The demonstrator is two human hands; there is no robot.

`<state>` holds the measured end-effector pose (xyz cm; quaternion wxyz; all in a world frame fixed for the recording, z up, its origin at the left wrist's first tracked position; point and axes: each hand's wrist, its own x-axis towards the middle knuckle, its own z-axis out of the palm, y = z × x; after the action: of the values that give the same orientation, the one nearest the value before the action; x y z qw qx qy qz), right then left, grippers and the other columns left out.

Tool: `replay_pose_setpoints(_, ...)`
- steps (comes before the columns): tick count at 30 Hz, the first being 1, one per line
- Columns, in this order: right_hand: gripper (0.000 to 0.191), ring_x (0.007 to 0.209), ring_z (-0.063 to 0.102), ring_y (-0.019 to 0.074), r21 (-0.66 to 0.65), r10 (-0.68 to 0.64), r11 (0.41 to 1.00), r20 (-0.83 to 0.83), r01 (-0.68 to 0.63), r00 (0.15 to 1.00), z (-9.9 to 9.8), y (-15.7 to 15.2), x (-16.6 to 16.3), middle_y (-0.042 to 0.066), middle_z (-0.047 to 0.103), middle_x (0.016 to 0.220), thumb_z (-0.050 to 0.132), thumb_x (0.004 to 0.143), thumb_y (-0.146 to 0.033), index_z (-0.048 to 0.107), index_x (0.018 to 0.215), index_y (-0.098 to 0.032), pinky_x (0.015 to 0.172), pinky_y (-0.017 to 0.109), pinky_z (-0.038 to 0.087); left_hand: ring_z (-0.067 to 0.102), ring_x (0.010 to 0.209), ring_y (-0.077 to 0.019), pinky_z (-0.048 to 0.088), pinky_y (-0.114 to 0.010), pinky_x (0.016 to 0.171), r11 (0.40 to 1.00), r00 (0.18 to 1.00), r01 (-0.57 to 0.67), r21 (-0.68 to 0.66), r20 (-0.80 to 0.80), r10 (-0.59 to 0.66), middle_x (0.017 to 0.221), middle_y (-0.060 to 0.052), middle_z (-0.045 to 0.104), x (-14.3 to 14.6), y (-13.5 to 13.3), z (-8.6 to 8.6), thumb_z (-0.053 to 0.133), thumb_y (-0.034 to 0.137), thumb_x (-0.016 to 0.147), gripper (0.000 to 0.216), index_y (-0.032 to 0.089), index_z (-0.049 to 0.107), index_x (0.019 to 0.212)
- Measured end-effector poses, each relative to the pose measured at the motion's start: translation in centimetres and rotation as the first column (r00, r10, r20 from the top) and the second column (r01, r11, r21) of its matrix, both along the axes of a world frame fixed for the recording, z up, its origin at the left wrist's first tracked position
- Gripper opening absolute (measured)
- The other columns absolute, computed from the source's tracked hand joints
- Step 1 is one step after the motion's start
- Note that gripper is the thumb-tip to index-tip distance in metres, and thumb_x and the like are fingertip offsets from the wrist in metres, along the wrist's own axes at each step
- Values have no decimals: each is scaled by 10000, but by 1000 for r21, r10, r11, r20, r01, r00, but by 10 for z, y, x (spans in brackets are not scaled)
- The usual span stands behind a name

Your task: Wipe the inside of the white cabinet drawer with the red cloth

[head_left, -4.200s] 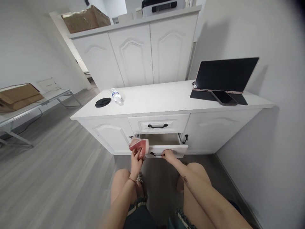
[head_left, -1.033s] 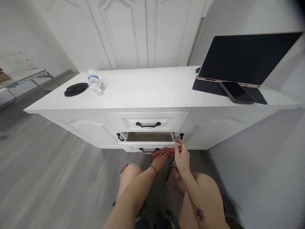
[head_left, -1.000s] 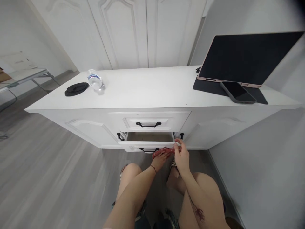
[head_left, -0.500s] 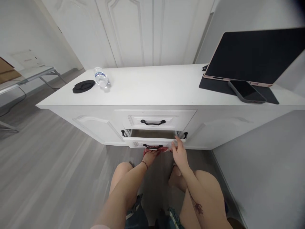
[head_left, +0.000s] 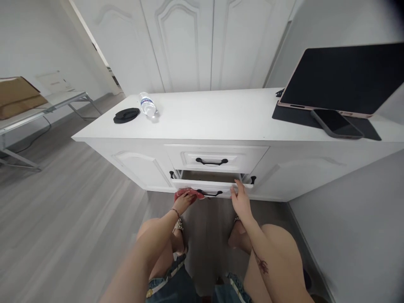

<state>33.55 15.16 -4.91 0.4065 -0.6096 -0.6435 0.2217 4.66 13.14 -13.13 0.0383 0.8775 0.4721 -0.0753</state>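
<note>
Low on the white cabinet, a drawer (head_left: 202,184) is partly pulled out, its inside bare where it shows. My left hand (head_left: 185,201) presses a red cloth (head_left: 189,191) against the front left part of this drawer, fingers closed over it. The black handle (head_left: 209,193) is just right of the cloth. At the drawer's right end, my right hand (head_left: 240,200) holds the front panel, a finger over the top edge and the thumb on the front face. Above is another drawer (head_left: 211,158), pushed in, with a black handle.
On the white countertop (head_left: 208,118) lie a clear plastic bottle (head_left: 147,105) and a black round item (head_left: 126,115) at the left. A laptop (head_left: 341,80) and a phone (head_left: 336,123) sit at the right. A table with a cardboard box (head_left: 19,97) stands far left.
My left hand has slid the red cloth left along the drawer front, away from the handle. My right hand stays at the drawer's right end. The view has shifted slightly left.
</note>
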Motion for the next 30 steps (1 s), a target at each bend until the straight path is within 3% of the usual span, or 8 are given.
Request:
replay_pose_setpoints(8, 491, 629, 600, 166, -24, -37, 999, -51, 36, 998, 10, -15, 5, 143, 599, 1124, 345, 899, -481, 457, 1260, -168, 724, 385, 477, 350, 1325, -149, 184, -394, 1134, 994, 999, -45, 101, 3, 45, 1413, -28, 457, -38, -8, 21, 331, 26, 825, 583, 232, 416, 1364)
replay_pose_setpoints(15, 485, 579, 592, 171, 2, -51, 999, -104, 51, 993, 15, -19, 9, 131, 647, 990, 367, 890, -476, 482, 1231, -151, 721, 389, 475, 286, 1359, -157, 151, -459, 1132, 989, 994, -102, 108, 39, 98, 1461, -26, 382, -39, -15, 43, 247, 60, 888, 563, 243, 318, 1416)
replay_pose_setpoints(19, 476, 566, 585, 160, 14, -57, 998, -102, 58, 993, 13, -18, 12, 149, 627, 1059, 384, 881, -468, 485, 1216, -145, 717, 391, 476, 242, 1377, -172, 143, -495, 1127, 987, 993, -103, 121, 62, 96, 1467, -36, 367, -40, -18, 58, 251, 102, 921, 532, 253, 283, 1430)
replay_pose_setpoints(24, 466, 561, 592, 157, -1, -93, 996, -125, 93, 988, 13, -18, 17, 151, 626, 1050, 378, 883, -458, 490, 1201, -136, 709, 385, 476, 192, 1393, -187, 180, -508, 1112, 980, 991, -113, 165, 92, 99, 1501, -42, 298, -27, -16, 67, 284, 126, 926, 542, 271, 225, 1445)
replay_pose_setpoints(30, 451, 546, 588, 161, 2, -124, 992, -151, 126, 981, 13, -21, 24, 111, 653, 939, 376, 886, -459, 502, 1185, -145, 716, 389, 478, 188, 1396, -221, 196, -597, 1075, 969, 996, -79, 236, 67, 65, 1501, -41, 305, 17, -5, 63, 299, 18, 863, 654, 329, 231, 1434)
